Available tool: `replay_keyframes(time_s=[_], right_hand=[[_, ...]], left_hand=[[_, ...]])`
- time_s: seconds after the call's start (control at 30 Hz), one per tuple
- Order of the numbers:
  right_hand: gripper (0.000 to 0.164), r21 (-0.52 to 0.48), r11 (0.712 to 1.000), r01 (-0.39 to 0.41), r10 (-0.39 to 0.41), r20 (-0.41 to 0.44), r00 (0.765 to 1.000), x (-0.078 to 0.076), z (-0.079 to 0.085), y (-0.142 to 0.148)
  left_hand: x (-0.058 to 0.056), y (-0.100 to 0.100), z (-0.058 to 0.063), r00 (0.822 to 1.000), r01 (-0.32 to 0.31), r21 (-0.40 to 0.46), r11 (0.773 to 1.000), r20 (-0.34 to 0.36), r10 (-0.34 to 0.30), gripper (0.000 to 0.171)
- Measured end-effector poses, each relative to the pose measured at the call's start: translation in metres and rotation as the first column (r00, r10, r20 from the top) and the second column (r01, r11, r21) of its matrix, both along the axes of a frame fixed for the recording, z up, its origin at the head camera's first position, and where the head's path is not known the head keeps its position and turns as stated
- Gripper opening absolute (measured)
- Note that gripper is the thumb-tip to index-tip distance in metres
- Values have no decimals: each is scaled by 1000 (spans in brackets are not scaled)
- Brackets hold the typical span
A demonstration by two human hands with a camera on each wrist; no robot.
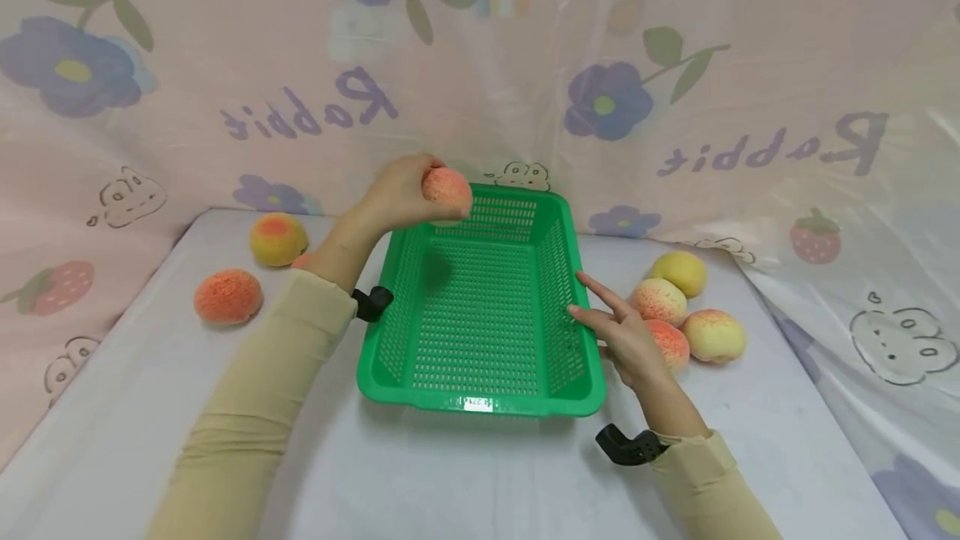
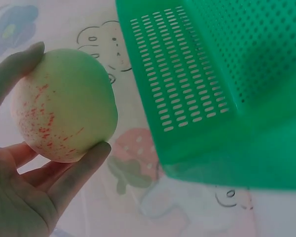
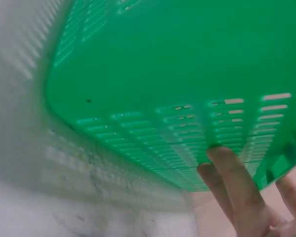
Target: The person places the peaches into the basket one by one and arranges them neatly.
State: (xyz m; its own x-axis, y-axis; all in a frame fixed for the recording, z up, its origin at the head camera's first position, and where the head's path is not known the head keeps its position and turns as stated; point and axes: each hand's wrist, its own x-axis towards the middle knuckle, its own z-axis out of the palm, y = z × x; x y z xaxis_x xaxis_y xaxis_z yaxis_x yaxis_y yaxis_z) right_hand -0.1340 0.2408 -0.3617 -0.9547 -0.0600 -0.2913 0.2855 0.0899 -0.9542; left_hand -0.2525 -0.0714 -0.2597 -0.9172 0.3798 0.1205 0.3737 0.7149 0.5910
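My left hand (image 1: 405, 194) grips a peach (image 1: 447, 192) over the far left corner of a green plastic basket (image 1: 480, 405). In the left wrist view, that peach (image 2: 69, 106) looks pale with red specks, and the thumb and fingers of the left hand (image 2: 24, 192) curl round it. My right hand (image 1: 628, 340) holds the basket's right rim, with the thumb and a finger over the edge. From the right wrist view, other fingers (image 3: 237, 182) rest against the outside of the slotted wall (image 3: 182, 133). No fruit shows inside the basket.
On the left of the white table (image 1: 480, 482) lie an orange-red peach (image 1: 228, 297), a yellow one (image 1: 278, 239) and another mostly hidden behind the left forearm. Several peaches (image 1: 715, 336) cluster right of the right hand. A printed curtain (image 1: 480, 98) hangs behind.
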Motion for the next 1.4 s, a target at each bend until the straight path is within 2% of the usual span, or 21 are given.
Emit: replay_keyframes(time_s=[0.33,0.47,0.6,0.67,0.8,0.9,0.97,1.13,1.23,1.33,1.4], right_hand=[[69,-4,1000,9,-9,0,1000,1,-1,-1],[69,-13,1000,3,-3,3,1000,0,-2,-1],[69,-18,1000,-2,2,-4,1000,1,-2,-2],[69,-21,1000,-5,4,-12,1000,1,-2,-1],[69,-19,1000,-10,10,-25,1000,1,-2,-1],[69,-14,1000,-7,7,-24,1000,1,-3,-1],[69,-12,1000,-6,5,-22,1000,0,-3,-1],[69,-11,1000,-9,9,-23,1000,-1,-4,0],[69,-8,1000,-10,10,-24,1000,-1,-4,0],[69,-8,1000,-6,6,-21,1000,0,-4,0],[69,-11,1000,-5,5,-17,1000,0,-3,-1]], left_hand=[[-12,10,-16,997,-59,62,996,48,56,69],[-17,13,-24,990,-116,128,985,96,104,67],[-21,16,-33,977,-178,193,965,155,149,73],[-23,18,-37,965,-212,230,950,200,167,76],[-27,19,-43,923,-283,252,925,334,191,82],[-27,20,-45,889,-309,223,924,413,198,84],[-26,22,-46,876,-318,209,925,439,202,83],[-29,26,-54,849,-345,216,913,487,206,82],[-29,29,-59,842,-350,192,917,494,218,84],[-29,31,-64,847,-337,156,929,481,227,85],[-30,32,-68,841,-337,143,930,489,230,85]])
